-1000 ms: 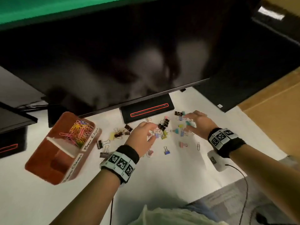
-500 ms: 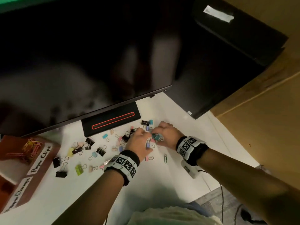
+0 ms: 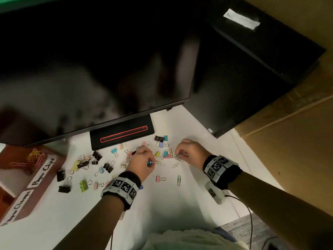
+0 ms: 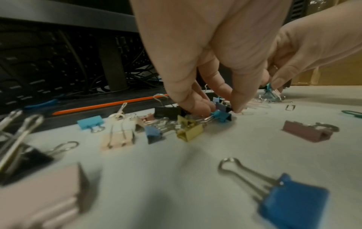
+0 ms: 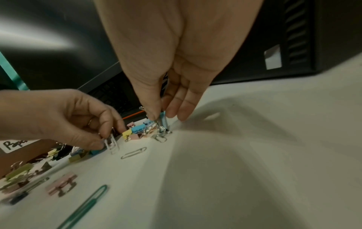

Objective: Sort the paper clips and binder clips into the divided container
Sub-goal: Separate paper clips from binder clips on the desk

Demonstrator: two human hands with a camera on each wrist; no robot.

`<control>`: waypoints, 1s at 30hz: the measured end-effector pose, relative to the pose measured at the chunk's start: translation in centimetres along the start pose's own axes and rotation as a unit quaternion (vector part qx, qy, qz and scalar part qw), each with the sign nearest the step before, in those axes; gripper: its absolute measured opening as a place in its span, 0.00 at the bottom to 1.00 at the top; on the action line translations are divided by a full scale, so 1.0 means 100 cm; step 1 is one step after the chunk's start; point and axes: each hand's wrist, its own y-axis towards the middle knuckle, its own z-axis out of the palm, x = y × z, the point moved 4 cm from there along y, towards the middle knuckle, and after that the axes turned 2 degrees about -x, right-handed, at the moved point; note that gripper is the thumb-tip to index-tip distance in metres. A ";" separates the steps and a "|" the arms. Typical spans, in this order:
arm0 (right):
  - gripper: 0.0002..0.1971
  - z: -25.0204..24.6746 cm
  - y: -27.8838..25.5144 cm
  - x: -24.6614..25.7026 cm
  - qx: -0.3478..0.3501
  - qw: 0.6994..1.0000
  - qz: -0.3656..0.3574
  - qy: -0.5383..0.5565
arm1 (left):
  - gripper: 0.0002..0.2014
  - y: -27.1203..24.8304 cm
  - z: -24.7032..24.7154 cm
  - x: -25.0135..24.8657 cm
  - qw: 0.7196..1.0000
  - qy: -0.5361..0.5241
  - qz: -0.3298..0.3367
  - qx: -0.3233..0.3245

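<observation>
Coloured binder clips and paper clips lie scattered on the white table [image 3: 162,204]. My left hand [image 3: 150,162] pinches a few silver paper clips [image 5: 111,144] just off the table, right above a blue binder clip [image 4: 221,116]. My right hand [image 3: 177,154] pinches a teal clip [image 5: 163,119] with silver wire loops hanging under it; whether it is a paper clip or a binder clip I cannot tell. The brown divided container [image 3: 37,199], labelled "Paper Clips" and "Paper Clamps", stands at the far left with coloured paper clips [image 3: 35,157] in its far compartment.
A green paper clip [image 3: 178,180], a silver one [image 3: 174,166] and a pink binder clip [image 3: 159,178] lie near me. Black binder clips [image 3: 64,188] lie by the container. The monitor [image 3: 90,69] overhangs its stand base [image 3: 122,134]; a black computer tower [image 3: 252,78] stands right.
Both hands went from spread over the pile to meeting at its middle, then drew apart, each pinching clips. My view swung right, so the container now sits at the left edge.
</observation>
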 end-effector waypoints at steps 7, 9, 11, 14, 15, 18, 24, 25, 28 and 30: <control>0.08 -0.024 -0.006 -0.027 -0.043 0.997 0.046 -0.041 | 0.17 -0.005 -0.004 0.009 1.000 -0.017 0.004 -0.004; 0.11 -0.025 -0.009 -0.029 -0.051 0.994 0.057 -0.076 | 0.17 -0.007 -0.003 0.006 1.000 -0.002 0.025 -0.012; 0.13 -0.023 -0.011 -0.023 -0.050 0.992 0.041 -0.112 | 0.15 -0.007 0.000 0.002 0.999 0.019 0.043 -0.015; 0.16 -0.014 -0.010 -0.011 -0.017 0.988 0.007 -0.151 | 0.14 -0.002 0.007 -0.009 0.995 0.058 0.077 0.004; 0.17 -0.010 -0.009 -0.009 -0.004 0.988 -0.001 -0.156 | 0.13 0.000 0.009 -0.011 0.994 0.069 0.083 0.009; 0.17 -0.003 -0.003 -0.007 0.011 0.989 -0.002 -0.147 | 0.11 0.005 0.012 -0.013 0.994 0.077 0.077 0.017; 0.10 -0.001 0.004 -0.009 0.025 0.988 -0.006 -0.149 | 0.10 0.005 0.012 -0.011 0.992 0.089 0.093 0.011; 0.10 -0.003 0.003 -0.011 0.021 0.989 -0.004 -0.148 | 0.10 0.004 0.012 -0.010 0.991 0.095 0.098 0.007; 0.12 -0.014 0.000 -0.019 -0.008 0.988 0.017 -0.150 | 0.11 0.001 0.011 -0.008 0.988 0.107 0.113 -0.008; 0.15 -0.022 -0.005 -0.023 -0.041 0.988 0.035 -0.148 | 0.13 -0.001 0.009 -0.007 0.989 0.094 0.116 -0.015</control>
